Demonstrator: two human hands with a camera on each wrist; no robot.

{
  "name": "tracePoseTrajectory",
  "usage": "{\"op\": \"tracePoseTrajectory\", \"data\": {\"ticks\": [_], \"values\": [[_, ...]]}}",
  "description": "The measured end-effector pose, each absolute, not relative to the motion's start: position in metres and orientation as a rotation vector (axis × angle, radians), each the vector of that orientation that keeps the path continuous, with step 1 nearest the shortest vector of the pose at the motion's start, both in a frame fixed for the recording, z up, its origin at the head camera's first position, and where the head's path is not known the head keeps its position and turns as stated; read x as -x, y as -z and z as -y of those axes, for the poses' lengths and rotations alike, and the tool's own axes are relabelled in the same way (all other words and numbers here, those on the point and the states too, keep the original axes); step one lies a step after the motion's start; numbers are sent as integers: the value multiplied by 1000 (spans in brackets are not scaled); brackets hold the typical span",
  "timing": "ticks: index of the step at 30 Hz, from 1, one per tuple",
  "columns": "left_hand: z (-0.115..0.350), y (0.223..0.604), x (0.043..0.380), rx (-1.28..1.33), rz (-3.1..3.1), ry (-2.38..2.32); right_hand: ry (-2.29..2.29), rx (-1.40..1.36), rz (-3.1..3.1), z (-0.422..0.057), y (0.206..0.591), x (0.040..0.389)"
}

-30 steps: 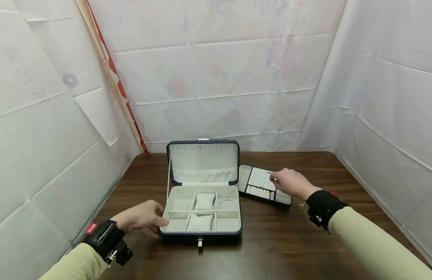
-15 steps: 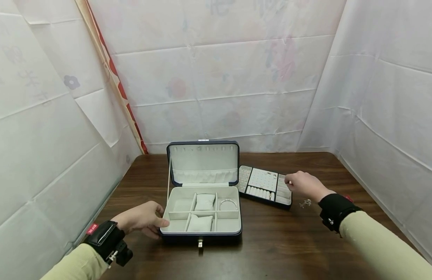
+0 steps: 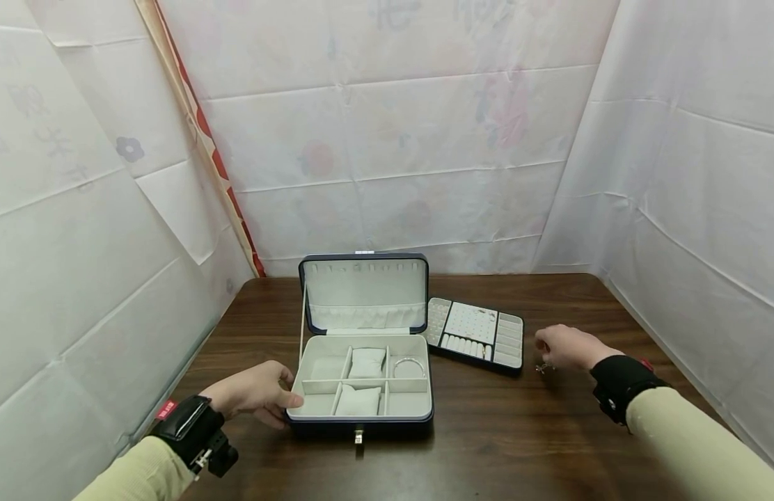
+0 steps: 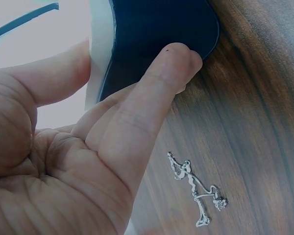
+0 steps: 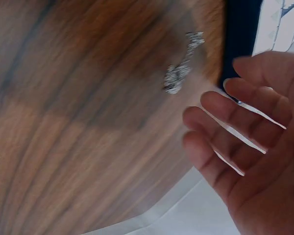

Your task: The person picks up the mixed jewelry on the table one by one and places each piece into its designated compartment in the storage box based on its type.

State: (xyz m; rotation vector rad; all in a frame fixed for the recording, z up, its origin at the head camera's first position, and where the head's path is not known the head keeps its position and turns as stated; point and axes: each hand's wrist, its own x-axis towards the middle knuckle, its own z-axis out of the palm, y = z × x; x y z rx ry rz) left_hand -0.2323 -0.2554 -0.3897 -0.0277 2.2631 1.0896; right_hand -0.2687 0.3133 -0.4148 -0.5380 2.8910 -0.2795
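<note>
My left hand [image 3: 258,393] holds the left wall of an open navy jewelry box [image 3: 368,426], thumb over the rim and fingers against the outside. A tangled silver chain [image 4: 193,188] lies on the wood beside that hand in the left wrist view. My right hand [image 3: 569,346] is over the table to the right, fingers loosely bent and holding nothing, as the right wrist view [image 5: 255,132] shows with the palm. Just off its fingertips lies a small silver piece of jewelry [image 5: 181,68], partly covered by the hand in the head view.
A removable jewelry tray [image 3: 509,341] with ring rolls and slots lies right of the box, small earrings [image 3: 484,313] on its dotted panel. Inside the box are two white cushions [image 3: 358,400] and a bracelet [image 3: 408,363]. White sheets [image 3: 393,139] surround the table.
My right hand has moved from the tray's dotted panel rightward and off the tray, toward the silver jewelry on the table. My left hand has stayed on the box.
</note>
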Motion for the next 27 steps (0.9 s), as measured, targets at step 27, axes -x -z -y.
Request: {"op": "tracePoseTrajectory", "data": {"ticks": [27], "values": [[255,388,232,40,-2261,-1077,123,591,-2916,-321,453,268]]}}
